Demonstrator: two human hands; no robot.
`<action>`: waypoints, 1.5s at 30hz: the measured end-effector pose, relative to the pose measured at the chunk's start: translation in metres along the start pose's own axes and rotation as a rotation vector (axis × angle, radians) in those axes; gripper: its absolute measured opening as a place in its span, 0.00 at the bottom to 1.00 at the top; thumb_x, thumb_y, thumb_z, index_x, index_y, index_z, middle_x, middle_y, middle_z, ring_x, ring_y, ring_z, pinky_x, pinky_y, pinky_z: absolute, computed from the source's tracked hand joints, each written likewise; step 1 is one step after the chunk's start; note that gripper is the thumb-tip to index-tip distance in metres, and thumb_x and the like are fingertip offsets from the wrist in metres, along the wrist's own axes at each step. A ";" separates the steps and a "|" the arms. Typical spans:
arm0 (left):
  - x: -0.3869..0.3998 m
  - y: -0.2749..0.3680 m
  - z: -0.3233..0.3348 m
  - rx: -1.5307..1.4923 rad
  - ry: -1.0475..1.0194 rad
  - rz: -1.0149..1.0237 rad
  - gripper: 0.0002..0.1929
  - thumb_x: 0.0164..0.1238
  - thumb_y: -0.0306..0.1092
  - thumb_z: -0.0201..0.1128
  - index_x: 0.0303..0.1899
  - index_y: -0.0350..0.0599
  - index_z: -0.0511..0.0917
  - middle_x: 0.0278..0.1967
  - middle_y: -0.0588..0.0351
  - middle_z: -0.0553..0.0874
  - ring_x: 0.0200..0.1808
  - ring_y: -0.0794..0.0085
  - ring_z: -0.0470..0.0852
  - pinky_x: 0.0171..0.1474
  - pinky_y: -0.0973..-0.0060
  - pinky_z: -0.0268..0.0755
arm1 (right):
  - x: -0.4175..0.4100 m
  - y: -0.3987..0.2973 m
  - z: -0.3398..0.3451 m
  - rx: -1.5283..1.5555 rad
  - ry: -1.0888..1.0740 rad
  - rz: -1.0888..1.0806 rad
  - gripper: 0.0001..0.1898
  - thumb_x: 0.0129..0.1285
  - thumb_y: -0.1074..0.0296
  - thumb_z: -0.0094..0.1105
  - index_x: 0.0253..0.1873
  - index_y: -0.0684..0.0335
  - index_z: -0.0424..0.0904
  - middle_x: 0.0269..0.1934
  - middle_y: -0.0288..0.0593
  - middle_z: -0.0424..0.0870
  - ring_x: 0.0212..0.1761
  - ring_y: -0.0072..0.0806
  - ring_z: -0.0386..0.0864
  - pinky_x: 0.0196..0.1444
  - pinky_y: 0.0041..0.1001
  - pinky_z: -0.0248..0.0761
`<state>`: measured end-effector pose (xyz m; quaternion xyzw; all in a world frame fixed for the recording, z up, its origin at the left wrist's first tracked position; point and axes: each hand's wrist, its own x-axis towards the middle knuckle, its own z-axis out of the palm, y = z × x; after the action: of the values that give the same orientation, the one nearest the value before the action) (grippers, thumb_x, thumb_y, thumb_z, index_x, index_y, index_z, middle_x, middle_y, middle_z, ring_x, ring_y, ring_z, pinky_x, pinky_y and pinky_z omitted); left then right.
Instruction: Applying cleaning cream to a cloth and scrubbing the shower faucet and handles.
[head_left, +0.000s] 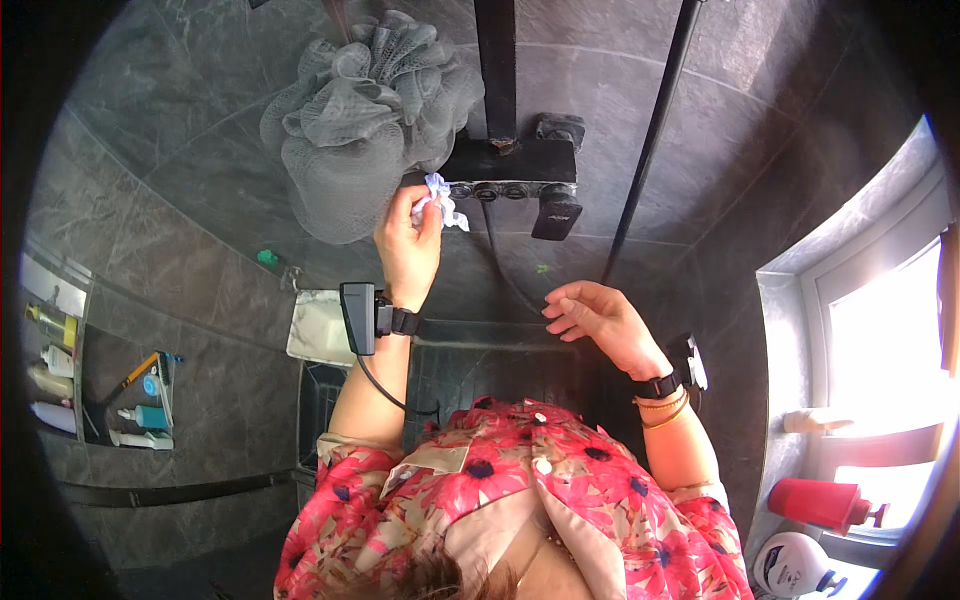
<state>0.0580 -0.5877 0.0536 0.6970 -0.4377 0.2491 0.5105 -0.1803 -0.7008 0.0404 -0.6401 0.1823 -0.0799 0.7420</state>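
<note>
Between the fingers of my left hand (407, 244) is a crumpled white-and-lilac cloth or tissue (442, 206). It is at the left end of a black shower mixer unit (517, 165), which has round buttons along its front and a lever handle (557, 216) at its right. Whether the cloth touches the unit is hard to tell. A large grey mesh bath pouf (367, 120) hangs just above and to the left of that hand. My right hand (589, 319) is held in the air below the mixer, fingers loosely curled, with nothing visible in it.
A black shower hose (491, 240) hangs from the mixer, and a black pipe (652, 135) slants down at the right. Left, a wall niche (127, 375) holds bottles and brushes near a small white basin (319, 326). A red pump bottle (817, 504) and a white one (791, 562) stand by the window.
</note>
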 end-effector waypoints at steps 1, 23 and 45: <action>0.000 0.000 -0.002 0.023 0.004 0.015 0.07 0.56 0.24 0.63 0.36 0.39 0.75 0.30 0.49 0.81 0.32 0.59 0.81 0.34 0.68 0.71 | -0.003 0.000 -0.002 0.000 -0.006 -0.001 0.14 0.69 0.62 0.49 0.51 0.67 0.74 0.43 0.43 0.80 0.42 0.26 0.79 0.45 0.25 0.73; -0.082 -0.025 0.017 -0.361 -0.163 -0.681 0.06 0.58 0.28 0.66 0.33 0.40 0.76 0.27 0.59 0.82 0.28 0.80 0.79 0.28 0.80 0.71 | -0.009 0.009 -0.032 -0.017 -0.021 0.018 0.15 0.69 0.63 0.49 0.52 0.68 0.73 0.43 0.43 0.80 0.42 0.26 0.79 0.44 0.24 0.73; -0.063 0.076 0.016 -0.744 -0.551 -0.777 0.10 0.68 0.32 0.58 0.47 0.39 0.75 0.35 0.57 0.83 0.34 0.79 0.81 0.38 0.82 0.73 | 0.031 -0.041 -0.015 -0.918 0.596 -0.935 0.18 0.51 0.80 0.57 0.49 0.61 0.78 0.41 0.50 0.73 0.39 0.42 0.75 0.38 0.33 0.73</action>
<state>-0.0408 -0.5873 0.0354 0.6194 -0.3249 -0.3151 0.6415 -0.1529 -0.7326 0.0733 -0.8496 0.0988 -0.4758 0.2048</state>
